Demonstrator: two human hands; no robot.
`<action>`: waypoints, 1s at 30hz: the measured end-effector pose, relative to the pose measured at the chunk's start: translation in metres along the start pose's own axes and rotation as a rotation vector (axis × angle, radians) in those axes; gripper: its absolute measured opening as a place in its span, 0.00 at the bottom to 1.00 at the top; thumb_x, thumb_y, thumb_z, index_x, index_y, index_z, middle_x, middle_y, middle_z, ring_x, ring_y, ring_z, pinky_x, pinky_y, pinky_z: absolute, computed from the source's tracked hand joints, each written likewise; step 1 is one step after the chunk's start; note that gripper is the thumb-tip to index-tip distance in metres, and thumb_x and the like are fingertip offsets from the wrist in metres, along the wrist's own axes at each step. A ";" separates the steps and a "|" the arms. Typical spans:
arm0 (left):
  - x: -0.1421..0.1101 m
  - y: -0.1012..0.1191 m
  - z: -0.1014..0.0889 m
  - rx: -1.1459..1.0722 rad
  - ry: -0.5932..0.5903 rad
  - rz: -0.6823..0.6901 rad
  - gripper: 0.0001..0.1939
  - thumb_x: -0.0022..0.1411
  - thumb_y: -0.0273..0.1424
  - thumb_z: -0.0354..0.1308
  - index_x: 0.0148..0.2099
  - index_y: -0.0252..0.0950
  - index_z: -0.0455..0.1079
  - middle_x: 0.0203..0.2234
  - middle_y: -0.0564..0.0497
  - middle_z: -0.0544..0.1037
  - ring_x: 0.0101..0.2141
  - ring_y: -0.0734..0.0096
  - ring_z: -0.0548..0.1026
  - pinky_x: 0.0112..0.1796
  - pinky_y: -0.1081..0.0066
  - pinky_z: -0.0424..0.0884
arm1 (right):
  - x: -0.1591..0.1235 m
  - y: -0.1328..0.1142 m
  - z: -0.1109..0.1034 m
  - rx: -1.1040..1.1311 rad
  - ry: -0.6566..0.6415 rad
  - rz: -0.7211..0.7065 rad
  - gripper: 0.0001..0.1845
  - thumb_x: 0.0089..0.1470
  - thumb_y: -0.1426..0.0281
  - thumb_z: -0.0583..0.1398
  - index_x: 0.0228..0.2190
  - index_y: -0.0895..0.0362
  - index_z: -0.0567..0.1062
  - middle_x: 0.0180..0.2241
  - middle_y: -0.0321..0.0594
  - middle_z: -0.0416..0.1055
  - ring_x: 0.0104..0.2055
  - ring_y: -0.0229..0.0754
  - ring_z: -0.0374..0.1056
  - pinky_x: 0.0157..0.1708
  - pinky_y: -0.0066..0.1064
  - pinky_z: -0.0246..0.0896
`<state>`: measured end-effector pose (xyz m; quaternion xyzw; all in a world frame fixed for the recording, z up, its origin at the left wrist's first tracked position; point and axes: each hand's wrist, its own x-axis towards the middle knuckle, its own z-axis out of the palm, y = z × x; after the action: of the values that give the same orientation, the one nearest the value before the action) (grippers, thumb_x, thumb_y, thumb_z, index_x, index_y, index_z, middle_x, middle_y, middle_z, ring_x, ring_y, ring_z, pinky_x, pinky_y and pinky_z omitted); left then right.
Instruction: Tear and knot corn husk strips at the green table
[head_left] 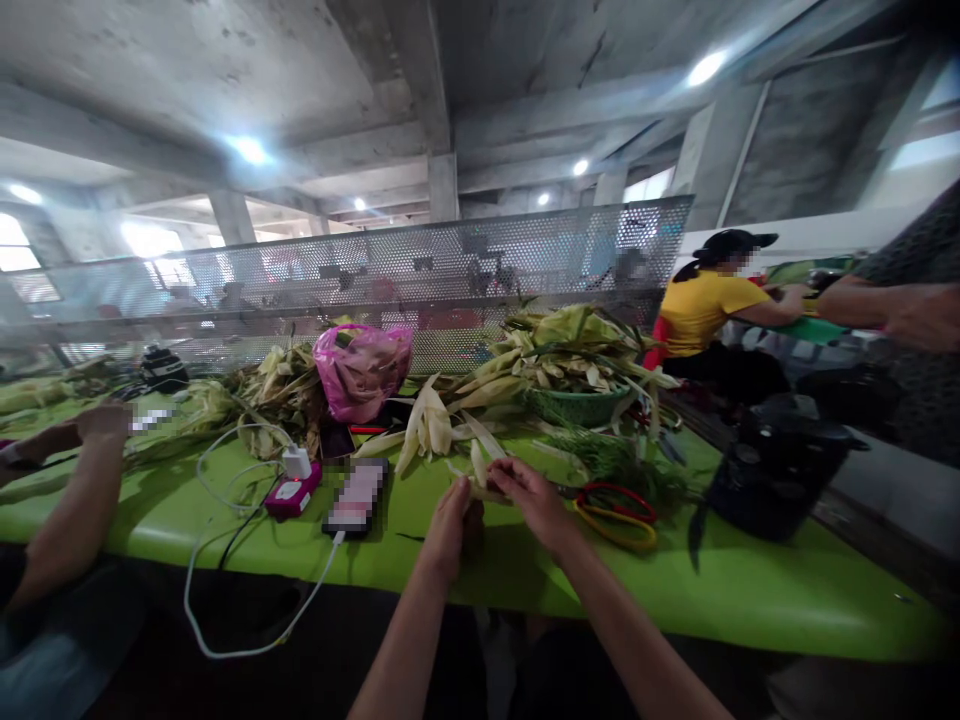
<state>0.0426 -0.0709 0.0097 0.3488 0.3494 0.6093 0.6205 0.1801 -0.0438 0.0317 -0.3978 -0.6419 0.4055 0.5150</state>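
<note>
Pale corn husk is pinched between my two hands above the green table's near edge. My left hand has its thumb up and its fingers curled around the lower end. From the other side, my right hand grips with thumb and fingertips; the exact shape of the piece is partly hidden by the fingers. Scissors with red and yellow handles lie just right of my right hand. Beyond my hands are loose husks and a green basket heaped with husks.
A phone on a white cable lies left, beside a magenta power block. Behind them sits a pink bag. A black bucket stands right. Co-workers' arms show at left and far right; a person in yellow sits beyond.
</note>
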 end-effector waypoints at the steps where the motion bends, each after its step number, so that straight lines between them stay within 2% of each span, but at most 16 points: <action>1: 0.000 0.001 0.000 -0.013 0.015 0.003 0.22 0.49 0.49 0.65 0.36 0.35 0.75 0.27 0.52 0.74 0.26 0.75 0.66 0.28 0.76 0.62 | -0.003 0.001 0.001 0.008 -0.030 0.011 0.19 0.51 0.52 0.60 0.33 0.55 0.74 0.31 0.38 0.73 0.35 0.43 0.68 0.36 0.33 0.62; 4: -0.001 0.005 0.001 -0.034 0.012 0.019 0.24 0.48 0.50 0.65 0.36 0.33 0.75 0.26 0.51 0.75 0.26 0.74 0.68 0.27 0.76 0.62 | -0.009 0.004 0.000 -0.001 -0.086 0.038 0.18 0.48 0.53 0.63 0.28 0.56 0.74 0.26 0.35 0.70 0.30 0.41 0.66 0.32 0.31 0.60; 6: -0.001 0.006 0.002 -0.036 -0.009 0.022 0.24 0.47 0.49 0.66 0.36 0.34 0.74 0.25 0.52 0.74 0.25 0.76 0.67 0.26 0.77 0.61 | -0.010 0.006 -0.002 -0.015 -0.068 0.044 0.18 0.48 0.54 0.63 0.26 0.56 0.73 0.23 0.33 0.66 0.27 0.39 0.62 0.30 0.29 0.57; 11: 0.000 0.006 0.007 -0.016 -0.010 0.006 0.22 0.41 0.47 0.70 0.29 0.34 0.71 0.14 0.61 0.60 0.15 0.83 0.53 0.18 0.77 0.49 | -0.009 0.013 -0.012 -0.043 0.057 0.037 0.17 0.47 0.55 0.62 0.23 0.56 0.70 0.22 0.32 0.63 0.28 0.39 0.60 0.31 0.30 0.55; 14: 0.001 0.005 0.009 0.003 -0.013 0.009 0.22 0.43 0.48 0.69 0.25 0.35 0.68 0.13 0.63 0.55 0.15 0.84 0.48 0.18 0.77 0.45 | -0.010 0.017 -0.015 -0.046 0.099 0.033 0.16 0.49 0.55 0.61 0.24 0.56 0.70 0.22 0.33 0.64 0.28 0.40 0.60 0.32 0.31 0.55; 17: 0.001 0.004 0.007 0.021 -0.024 0.031 0.21 0.45 0.48 0.68 0.27 0.35 0.69 0.14 0.62 0.57 0.15 0.83 0.50 0.18 0.77 0.46 | -0.009 0.015 -0.015 -0.058 0.097 0.025 0.15 0.48 0.56 0.62 0.24 0.56 0.72 0.24 0.35 0.67 0.31 0.42 0.63 0.34 0.33 0.57; 22: 0.000 0.001 0.007 0.083 -0.104 0.074 0.20 0.45 0.46 0.68 0.34 0.34 0.76 0.24 0.53 0.73 0.24 0.77 0.65 0.28 0.77 0.60 | -0.004 0.004 -0.013 -0.068 0.010 -0.015 0.13 0.46 0.57 0.64 0.28 0.54 0.78 0.35 0.40 0.74 0.41 0.48 0.68 0.43 0.36 0.60; 24: 0.000 -0.001 0.007 0.114 -0.142 0.070 0.21 0.45 0.45 0.69 0.35 0.33 0.77 0.26 0.51 0.75 0.28 0.73 0.68 0.31 0.76 0.62 | -0.001 0.000 -0.012 -0.071 0.004 -0.030 0.12 0.46 0.58 0.64 0.25 0.54 0.78 0.33 0.39 0.74 0.40 0.47 0.68 0.43 0.37 0.59; 27: 0.001 -0.006 0.007 0.158 -0.162 0.064 0.22 0.49 0.48 0.65 0.34 0.33 0.76 0.23 0.52 0.72 0.26 0.74 0.65 0.29 0.75 0.59 | 0.003 0.000 -0.012 -0.071 0.052 -0.042 0.11 0.44 0.60 0.66 0.20 0.54 0.75 0.26 0.37 0.70 0.37 0.46 0.66 0.42 0.37 0.58; 30: 0.003 -0.010 0.004 0.241 -0.152 0.068 0.23 0.53 0.52 0.60 0.28 0.33 0.71 0.17 0.57 0.61 0.20 0.78 0.55 0.22 0.75 0.50 | 0.007 0.007 -0.011 -0.047 0.129 -0.039 0.11 0.43 0.61 0.66 0.20 0.54 0.75 0.25 0.36 0.69 0.35 0.46 0.65 0.41 0.36 0.58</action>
<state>0.0513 -0.0685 0.0031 0.4774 0.3599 0.5556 0.5778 0.1901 -0.0333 0.0293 -0.4227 -0.6242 0.3538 0.5537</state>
